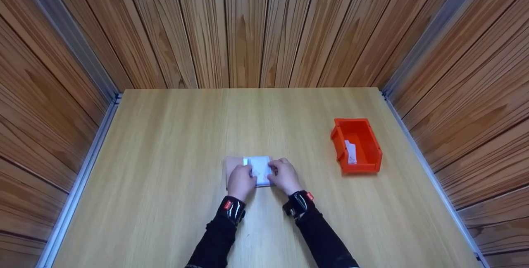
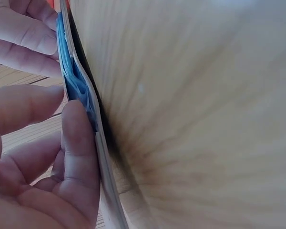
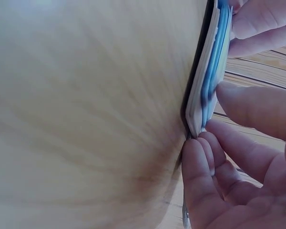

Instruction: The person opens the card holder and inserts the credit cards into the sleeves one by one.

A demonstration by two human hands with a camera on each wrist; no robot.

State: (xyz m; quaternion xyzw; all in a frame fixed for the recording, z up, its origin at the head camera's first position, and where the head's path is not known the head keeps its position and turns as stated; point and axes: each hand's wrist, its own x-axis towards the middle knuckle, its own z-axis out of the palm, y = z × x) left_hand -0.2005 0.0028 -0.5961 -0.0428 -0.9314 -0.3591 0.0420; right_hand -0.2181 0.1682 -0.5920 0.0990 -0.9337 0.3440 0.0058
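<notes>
Closest in, both hands are down on the table (image 1: 165, 202) near its front middle, working on a flat packet (image 1: 259, 168) that's white and light blue. It lies on a thin tan sheet (image 1: 229, 165) that sticks out a bit past the packet on the left. The left hand (image 1: 241, 182) has its fingers curled onto the packet's left edge, with the thumb pressed along it in the wrist view. The right hand (image 1: 285, 175) does the same on the right edge, fingertips tucked at the edge and pinching it. So both hands are gripping the packet from opposite sides, close together but not touching each other.

Further back and off to the right, well apart from the hands, there's an orange bin (image 1: 369, 162). Inside it sits one small white packet (image 1: 351, 153), leaning against the left wall. Can't make out any more detail on it.
</notes>
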